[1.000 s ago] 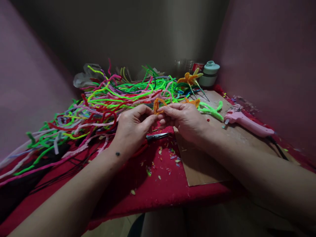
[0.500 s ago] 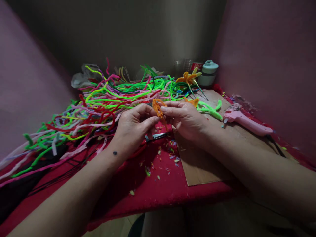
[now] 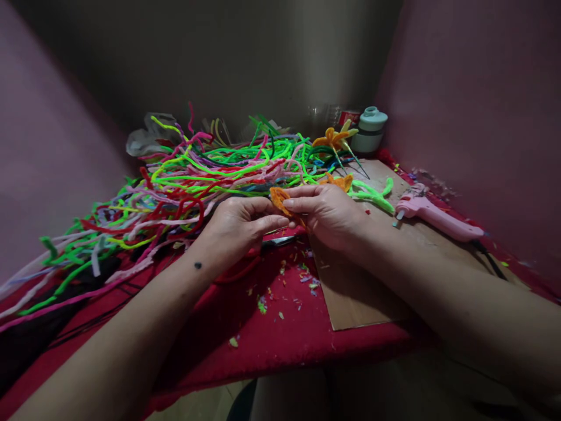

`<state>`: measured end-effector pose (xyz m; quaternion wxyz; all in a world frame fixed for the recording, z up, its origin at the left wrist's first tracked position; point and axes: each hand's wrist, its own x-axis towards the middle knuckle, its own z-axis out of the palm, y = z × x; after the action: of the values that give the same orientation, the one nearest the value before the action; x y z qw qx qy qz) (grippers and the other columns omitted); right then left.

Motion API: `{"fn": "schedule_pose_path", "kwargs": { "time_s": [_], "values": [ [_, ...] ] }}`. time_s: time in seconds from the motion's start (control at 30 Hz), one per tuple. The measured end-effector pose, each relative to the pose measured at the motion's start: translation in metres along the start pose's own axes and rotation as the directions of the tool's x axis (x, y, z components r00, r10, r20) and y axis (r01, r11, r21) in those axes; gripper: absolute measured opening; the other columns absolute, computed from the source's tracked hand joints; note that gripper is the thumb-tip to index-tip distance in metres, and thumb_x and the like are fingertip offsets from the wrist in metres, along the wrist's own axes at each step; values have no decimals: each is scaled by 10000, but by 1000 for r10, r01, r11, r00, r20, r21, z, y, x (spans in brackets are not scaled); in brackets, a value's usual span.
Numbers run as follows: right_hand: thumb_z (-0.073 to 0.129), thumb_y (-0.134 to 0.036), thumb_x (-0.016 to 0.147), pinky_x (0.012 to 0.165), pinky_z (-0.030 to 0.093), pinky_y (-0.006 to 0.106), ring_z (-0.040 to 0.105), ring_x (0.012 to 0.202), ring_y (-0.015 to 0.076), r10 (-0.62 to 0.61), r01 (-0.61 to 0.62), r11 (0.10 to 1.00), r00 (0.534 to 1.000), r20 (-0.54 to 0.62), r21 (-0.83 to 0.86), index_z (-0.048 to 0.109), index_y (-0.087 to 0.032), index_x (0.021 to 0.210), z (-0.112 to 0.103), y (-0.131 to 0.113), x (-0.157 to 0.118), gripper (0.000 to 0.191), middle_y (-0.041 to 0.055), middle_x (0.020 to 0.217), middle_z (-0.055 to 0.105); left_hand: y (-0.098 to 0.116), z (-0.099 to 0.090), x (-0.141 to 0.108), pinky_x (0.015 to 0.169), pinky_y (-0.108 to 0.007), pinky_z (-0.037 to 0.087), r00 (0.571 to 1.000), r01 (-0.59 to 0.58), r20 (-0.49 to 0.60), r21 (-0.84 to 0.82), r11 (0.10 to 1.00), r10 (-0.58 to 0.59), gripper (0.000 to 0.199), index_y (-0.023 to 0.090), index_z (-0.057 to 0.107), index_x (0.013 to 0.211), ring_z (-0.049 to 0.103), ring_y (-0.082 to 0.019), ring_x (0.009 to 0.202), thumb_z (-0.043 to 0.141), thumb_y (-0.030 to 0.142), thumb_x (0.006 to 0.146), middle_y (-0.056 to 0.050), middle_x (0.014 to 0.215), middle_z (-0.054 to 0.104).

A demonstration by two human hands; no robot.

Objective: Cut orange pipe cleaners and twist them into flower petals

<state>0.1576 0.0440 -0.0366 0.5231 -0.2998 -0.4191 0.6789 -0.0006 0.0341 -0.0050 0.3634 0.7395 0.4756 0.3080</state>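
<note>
Between my two hands is a small orange pipe cleaner (image 3: 277, 199), bent into a flattened loop with a loose end below. My left hand (image 3: 239, 225) pinches its lower left side between thumb and fingers. The thumb and fingers of my right hand (image 3: 326, 210) close on its right side. Under the hands, scissors (image 3: 280, 240) with red handles lie on the red cloth (image 3: 272, 333), partly covered by my left hand. Just past my right hand are an orange pipe-cleaner flower (image 3: 339, 182) and a bent green pipe cleaner (image 3: 372, 196).
A heap of many-coloured pipe cleaners (image 3: 228, 169) spreads across the back and left. On the right, a pink glue gun (image 3: 438, 217) rests on a cardboard sheet (image 3: 363, 292). Finished-looking orange and yellow flowers (image 3: 335, 139) and a lidded bottle (image 3: 370, 130) stand behind. Fibre scraps dot the cloth.
The orange loop has turned and looks flatter and more closed. My left hand has shifted slightly down and to the left, thumb straighter; my right hand has barely moved.
</note>
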Motion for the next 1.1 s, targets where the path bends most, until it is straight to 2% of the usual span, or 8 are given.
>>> {"fn": "schedule_pose_path", "kwargs": {
  "time_s": [0.13, 0.23, 0.37, 0.53, 0.73, 0.8, 0.9, 1.1],
  "values": [
    [712, -138, 605, 520, 434, 231, 531, 520, 84, -63, 57, 991, 997, -46, -125, 667, -129, 712, 5, -1, -7, 116, 3, 632, 636, -2, -5, 2, 360, -151, 257, 989, 115, -60, -256, 960, -135, 239, 156, 690, 845, 384, -32, 394, 733, 310, 667, 34, 563, 557],
    [706, -145, 616, 503, 406, 226, 485, 493, 71, -87, 65, 969, 993, -84, -237, 626, -145, 670, 7, -2, -11, 97, -30, 582, 580, -6, -4, 2, 376, -155, 294, 987, 125, -34, -448, 885, -156, 206, 157, 680, 815, 432, -38, 401, 739, 286, 665, 13, 609, 601],
    [674, -206, 673, 507, 375, 226, 466, 516, 71, -77, 72, 936, 997, 0, -345, 623, -144, 689, 8, -1, -13, 82, -25, 608, 569, -7, 0, 2, 394, -157, 343, 985, 87, -84, -515, 853, -151, 124, 138, 653, 704, 468, -54, 406, 727, 231, 666, 16, 522, 576],
    [644, -230, 711, 494, 323, 220, 423, 516, 68, -179, 167, 804, 983, 36, -570, 613, -138, 597, 10, -3, -16, 150, -25, 549, 529, -5, 4, 1, 422, -184, 413, 978, 113, -68, -617, 779, -195, 86, 123, 636, 686, 512, -79, 430, 696, 183, 671, 3, 523, 588],
    [636, -213, 693, 447, 298, 222, 418, 456, 69, -51, 57, 879, 998, 25, -474, 620, -132, 601, 10, -4, -17, 123, -21, 513, 526, -4, 6, 2, 395, -155, 387, 967, 202, 30, -697, 688, -253, 93, 104, 600, 644, 474, -60, 407, 660, 151, 697, 10, 480, 531],
    [642, -204, 681, 431, 268, 220, 389, 435, 62, -31, 41, 893, 999, 30, -448, 629, -131, 605, 9, -4, -16, 106, -27, 492, 512, -5, 7, 1, 414, -155, 412, 978, 154, 6, -700, 697, -211, 57, 121, 620, 729, 501, -64, 430, 665, 147, 706, 12, 525, 566],
    [631, -173, 672, 423, 253, 218, 375, 428, 60, 4, 19, 912, 998, 55, -409, 633, -130, 601, 6, -3, -14, 82, -25, 490, 517, -5, 6, 0, 453, -171, 456, 992, 73, -31, -660, 748, -125, 161, 164, 639, 866, 544, -74, 465, 682, 165, 711, 18, 592, 617],
    [609, -120, 628, 440, 292, 215, 403, 440, 64, 16, 5, 937, 998, 58, -349, 609, -137, 565, 7, -3, -13, 66, -26, 487, 523, -1, 6, -1, 524, -223, 520, 981, -39, -189, -376, 926, -35, 82, 146, 638, 723, 606, -116, 500, 686, 205, 692, 7, 576, 637]
  ]
}}
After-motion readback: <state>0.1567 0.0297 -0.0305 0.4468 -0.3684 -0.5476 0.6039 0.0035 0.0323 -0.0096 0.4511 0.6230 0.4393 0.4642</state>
